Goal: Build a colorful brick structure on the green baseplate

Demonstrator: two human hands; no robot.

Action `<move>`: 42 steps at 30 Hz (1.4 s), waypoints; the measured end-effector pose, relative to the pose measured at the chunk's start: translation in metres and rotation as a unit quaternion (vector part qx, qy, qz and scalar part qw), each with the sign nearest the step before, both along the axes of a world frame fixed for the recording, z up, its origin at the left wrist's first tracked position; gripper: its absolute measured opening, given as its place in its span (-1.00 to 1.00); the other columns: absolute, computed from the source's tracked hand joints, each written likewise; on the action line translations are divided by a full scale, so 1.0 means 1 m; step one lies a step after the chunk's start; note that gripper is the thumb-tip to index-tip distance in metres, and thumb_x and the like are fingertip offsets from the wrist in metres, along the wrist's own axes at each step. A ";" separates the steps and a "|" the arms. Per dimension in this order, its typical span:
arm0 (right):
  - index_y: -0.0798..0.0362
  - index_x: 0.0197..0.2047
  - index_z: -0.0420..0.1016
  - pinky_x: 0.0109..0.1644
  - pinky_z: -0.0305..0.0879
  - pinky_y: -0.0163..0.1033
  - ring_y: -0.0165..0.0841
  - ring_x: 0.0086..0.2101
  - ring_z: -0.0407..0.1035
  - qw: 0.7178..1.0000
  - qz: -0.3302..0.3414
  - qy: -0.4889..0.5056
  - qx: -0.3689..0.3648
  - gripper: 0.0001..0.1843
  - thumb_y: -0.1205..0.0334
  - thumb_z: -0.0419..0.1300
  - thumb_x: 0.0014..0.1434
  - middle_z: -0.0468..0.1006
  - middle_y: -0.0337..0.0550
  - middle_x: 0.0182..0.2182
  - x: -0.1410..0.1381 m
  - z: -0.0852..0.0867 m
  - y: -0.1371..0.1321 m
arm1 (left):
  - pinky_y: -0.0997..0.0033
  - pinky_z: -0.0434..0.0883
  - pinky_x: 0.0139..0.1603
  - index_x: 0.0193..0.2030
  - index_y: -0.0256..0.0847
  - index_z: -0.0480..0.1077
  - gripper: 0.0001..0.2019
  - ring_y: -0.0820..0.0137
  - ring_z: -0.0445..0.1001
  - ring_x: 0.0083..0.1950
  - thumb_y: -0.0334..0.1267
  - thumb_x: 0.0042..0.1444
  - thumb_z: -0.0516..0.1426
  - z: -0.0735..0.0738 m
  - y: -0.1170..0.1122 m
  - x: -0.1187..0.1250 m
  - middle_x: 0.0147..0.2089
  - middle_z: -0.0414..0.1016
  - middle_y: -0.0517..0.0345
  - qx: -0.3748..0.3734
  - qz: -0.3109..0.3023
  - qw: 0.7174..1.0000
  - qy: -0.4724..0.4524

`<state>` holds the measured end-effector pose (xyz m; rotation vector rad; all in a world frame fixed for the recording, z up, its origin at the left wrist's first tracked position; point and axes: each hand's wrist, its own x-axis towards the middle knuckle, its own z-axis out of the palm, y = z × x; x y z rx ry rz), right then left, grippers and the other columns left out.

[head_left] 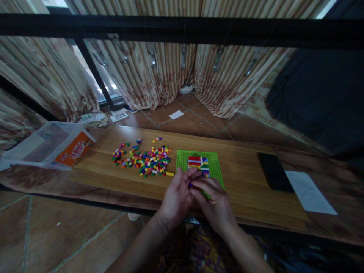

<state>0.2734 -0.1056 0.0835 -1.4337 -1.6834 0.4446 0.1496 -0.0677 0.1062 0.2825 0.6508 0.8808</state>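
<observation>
My left hand (178,195) is over the near edge of the green baseplate (216,161), palm turned up and fingers stretched out. A small dark purple toy brick (190,184) shows at the left palm, pinched at the fingertips of my right hand (214,201). Both hands meet there, and the right fingers hide part of the brick. Beyond the fingers, red, white, yellow, blue and green bricks (196,161) are joined in a block on the baseplate. My hands cover the plate's near left part.
Loose coloured bricks (153,161) lie in a pile on the wooden board (113,182) left of the baseplate. A clear plastic box (36,159) with an orange label stands at the far left. To the right are a black phone (274,172) and a white paper sheet (309,191).
</observation>
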 end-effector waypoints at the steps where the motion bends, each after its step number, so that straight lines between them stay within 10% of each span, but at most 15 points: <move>1: -0.07 -0.14 0.55 -0.08 0.37 -0.15 -0.27 -0.16 0.44 1.000 -0.006 -0.003 0.002 -0.86 0.24 0.20 0.23 0.58 -0.16 -0.21 -0.001 -0.001 0.000 | 0.29 0.31 0.13 -0.02 -0.29 0.44 -0.44 0.18 0.36 0.17 0.20 0.13 0.07 0.001 -0.001 0.001 0.08 0.43 -0.13 0.006 0.001 1.000 0.003; 17: -0.07 -0.17 0.56 -0.13 0.39 -0.22 -0.31 -0.22 0.49 0.997 -0.028 0.067 -0.031 -0.83 0.25 0.14 0.24 0.61 -0.16 -0.23 0.030 -0.007 0.012 | 0.19 0.20 0.26 0.05 -0.15 0.45 -0.50 0.18 0.30 0.25 0.14 0.11 0.14 -0.017 -0.013 0.015 0.21 0.40 -0.05 0.126 0.008 0.981 0.148; 21: -0.01 -0.26 0.59 -0.20 0.40 -0.17 -0.28 -0.32 0.49 0.980 -0.129 0.142 -0.060 -0.82 0.11 0.23 0.16 0.61 -0.14 -0.31 0.060 -0.031 0.045 | 0.26 0.29 0.13 -0.06 -0.18 0.48 -0.64 0.23 0.43 0.04 0.00 0.10 0.20 -0.025 -0.003 0.005 -0.01 0.51 -0.01 0.209 0.063 0.924 0.314; 27: 0.02 -0.27 0.59 -0.14 0.38 -0.15 -0.27 -0.28 0.47 0.987 -0.103 0.113 -0.057 -0.79 0.11 0.20 0.15 0.60 -0.13 -0.30 0.072 -0.044 0.078 | 0.24 0.23 0.21 -0.03 -0.13 0.46 -0.70 0.20 0.36 0.11 -0.21 0.06 0.23 -0.043 0.022 0.002 0.02 0.44 -0.01 0.359 0.102 0.807 0.458; 42: -0.02 -0.37 0.62 -0.15 0.35 -0.18 -0.30 -0.28 0.44 0.983 -0.067 0.166 -0.034 -0.83 0.09 0.27 0.09 0.58 -0.17 -0.34 0.067 -0.053 0.088 | 0.09 0.36 0.18 0.17 -0.24 0.26 -0.59 0.20 0.40 0.15 -0.31 0.17 0.09 -0.067 0.036 0.012 0.10 0.43 -0.11 0.425 0.048 0.726 0.539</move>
